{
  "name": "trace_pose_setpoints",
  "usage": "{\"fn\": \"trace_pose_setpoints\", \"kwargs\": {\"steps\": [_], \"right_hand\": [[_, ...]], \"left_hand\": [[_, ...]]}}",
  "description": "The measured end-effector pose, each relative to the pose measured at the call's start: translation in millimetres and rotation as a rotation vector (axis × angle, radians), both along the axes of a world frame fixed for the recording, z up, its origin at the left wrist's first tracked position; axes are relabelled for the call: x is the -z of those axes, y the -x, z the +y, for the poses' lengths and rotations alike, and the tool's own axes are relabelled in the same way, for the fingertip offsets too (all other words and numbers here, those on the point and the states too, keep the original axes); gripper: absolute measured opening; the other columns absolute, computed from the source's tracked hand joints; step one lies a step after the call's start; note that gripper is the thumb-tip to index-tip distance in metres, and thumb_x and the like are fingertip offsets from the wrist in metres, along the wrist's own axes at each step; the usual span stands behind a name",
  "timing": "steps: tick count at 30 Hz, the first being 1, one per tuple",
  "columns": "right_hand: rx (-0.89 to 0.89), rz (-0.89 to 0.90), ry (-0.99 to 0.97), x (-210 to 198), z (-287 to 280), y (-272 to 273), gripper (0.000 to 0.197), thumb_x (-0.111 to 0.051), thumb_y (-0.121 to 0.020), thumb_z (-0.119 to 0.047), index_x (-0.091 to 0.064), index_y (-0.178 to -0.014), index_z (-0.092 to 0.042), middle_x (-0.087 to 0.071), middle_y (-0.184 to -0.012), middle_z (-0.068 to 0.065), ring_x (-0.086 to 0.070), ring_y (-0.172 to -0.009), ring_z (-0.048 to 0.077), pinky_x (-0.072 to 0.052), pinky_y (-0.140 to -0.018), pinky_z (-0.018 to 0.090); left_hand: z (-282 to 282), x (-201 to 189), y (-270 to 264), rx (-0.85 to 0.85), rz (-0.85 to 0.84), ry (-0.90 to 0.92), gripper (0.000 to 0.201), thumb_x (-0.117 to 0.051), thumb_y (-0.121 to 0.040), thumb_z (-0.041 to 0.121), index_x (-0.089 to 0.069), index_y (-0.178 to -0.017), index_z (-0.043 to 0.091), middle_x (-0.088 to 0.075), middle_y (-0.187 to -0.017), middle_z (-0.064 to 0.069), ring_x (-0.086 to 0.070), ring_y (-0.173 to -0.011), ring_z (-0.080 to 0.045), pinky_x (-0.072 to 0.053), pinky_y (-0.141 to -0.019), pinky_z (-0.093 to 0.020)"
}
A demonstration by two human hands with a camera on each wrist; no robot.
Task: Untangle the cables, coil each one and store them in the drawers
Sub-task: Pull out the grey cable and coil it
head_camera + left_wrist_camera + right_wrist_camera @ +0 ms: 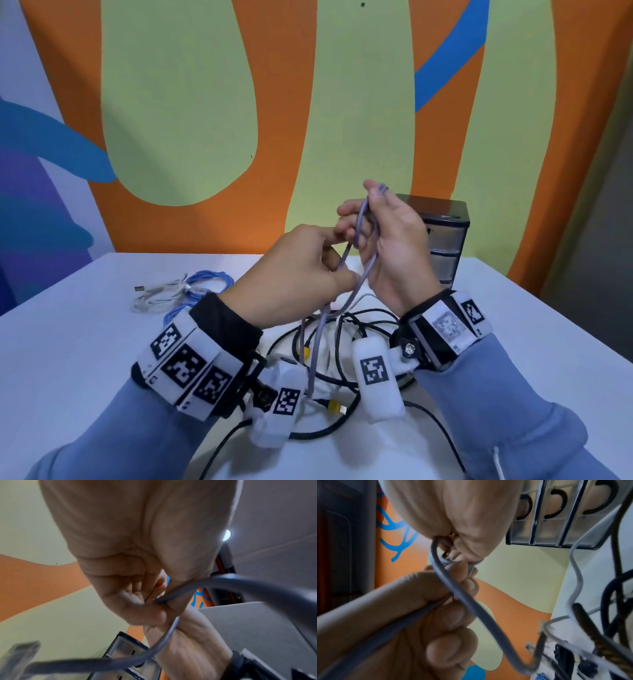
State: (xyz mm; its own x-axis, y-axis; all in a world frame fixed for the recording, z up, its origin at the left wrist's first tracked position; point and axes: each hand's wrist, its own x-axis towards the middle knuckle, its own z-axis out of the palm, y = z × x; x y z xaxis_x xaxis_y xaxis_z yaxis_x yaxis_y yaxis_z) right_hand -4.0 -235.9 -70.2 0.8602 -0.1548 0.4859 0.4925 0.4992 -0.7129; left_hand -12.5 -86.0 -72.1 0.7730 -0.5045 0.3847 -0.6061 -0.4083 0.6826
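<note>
A grey-lilac cable [346, 294] rises from the tangle on the white table [68, 342] into both hands. My right hand [380, 233] holds a loop of it high, thumb and fingers pinching the top bend. My left hand [308, 270] pinches one strand just below. In the left wrist view the grey cable [171, 631] runs out of the curled fingers [147, 609]. In the right wrist view the grey cable [458, 595] bends between both hands. Under the wrists lies a tangle of black and white cables [349, 329] with yellow plugs [334, 407].
A blue braided cable [202, 284] and a thin white cable [154, 298] lie at the left of the table. A small black drawer unit [445, 240] with translucent drawers stands at the back right, behind my right hand. A painted wall rises behind the table.
</note>
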Motion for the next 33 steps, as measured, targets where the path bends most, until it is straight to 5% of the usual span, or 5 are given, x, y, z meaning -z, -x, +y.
{"fn": "trace_pose_setpoints", "kwargs": {"steps": [5, 11, 20, 26, 33], "right_hand": [[0.267, -0.042, 0.264, 6.6, -10.3, -8.4, 0.030, -0.033, -0.115, -0.013, -0.031, -0.142, -0.028, -0.075, -0.085, 0.013, -0.078, -0.084, 0.028, -0.061, -0.076, 0.031], [0.209, 0.010, 0.512, 5.8, -16.4, -6.0, 0.051, -0.037, -0.113, -0.011, -0.025, -0.162, -0.023, -0.057, -0.062, -0.003, -0.053, -0.060, 0.017, -0.052, -0.064, 0.030], [-0.349, 0.064, 0.547, -2.4, -4.7, 8.7, 0.024, -0.041, -0.092, -0.015, -0.058, -0.104, -0.003, -0.023, -0.070, 0.004, -0.017, -0.057, 0.013, -0.016, -0.039, 0.020], [-0.290, 0.146, 0.623, -4.3, -12.2, 13.6, 0.040, -0.045, -0.109, -0.036, -0.040, -0.073, -0.019, -0.016, -0.067, 0.000, -0.011, -0.052, 0.011, -0.010, -0.040, 0.020], [-0.429, 0.217, 0.455, -3.3, -8.8, 18.4, 0.046, -0.041, -0.110, -0.040, -0.033, -0.070, -0.022, -0.015, -0.056, -0.006, -0.004, -0.045, 0.009, -0.008, -0.038, 0.020]], "left_hand": [[2.6, 0.0, 5.6, 0.094, -0.020, -0.009, 0.043, -0.070, -0.099, 0.011, -0.066, -0.140, 0.021, -0.079, -0.092, 0.002, -0.072, -0.072, -0.013, -0.061, -0.075, -0.036], [8.4, -8.9, 5.8, 0.003, -0.375, 0.218, 0.033, -0.068, -0.104, 0.019, -0.069, -0.136, 0.026, -0.074, -0.074, 0.014, -0.060, -0.045, -0.015, -0.047, -0.052, -0.021], [33.2, -16.6, -8.8, -0.089, -0.496, 0.408, 0.027, -0.095, -0.073, 0.038, -0.081, -0.077, 0.015, -0.058, -0.057, -0.003, -0.041, -0.053, -0.015, -0.033, -0.051, -0.026], [52.4, -25.2, -12.1, -0.010, -0.247, 0.423, 0.024, -0.091, -0.075, 0.021, -0.084, -0.097, 0.013, -0.079, -0.089, -0.018, -0.067, -0.078, -0.031, -0.054, -0.078, -0.043], [55.9, -16.6, -32.3, -0.127, -0.644, 0.181, 0.020, -0.080, -0.092, 0.027, -0.083, -0.112, 0.026, -0.061, -0.106, -0.004, -0.055, -0.097, -0.023, -0.044, -0.082, -0.031]]}}
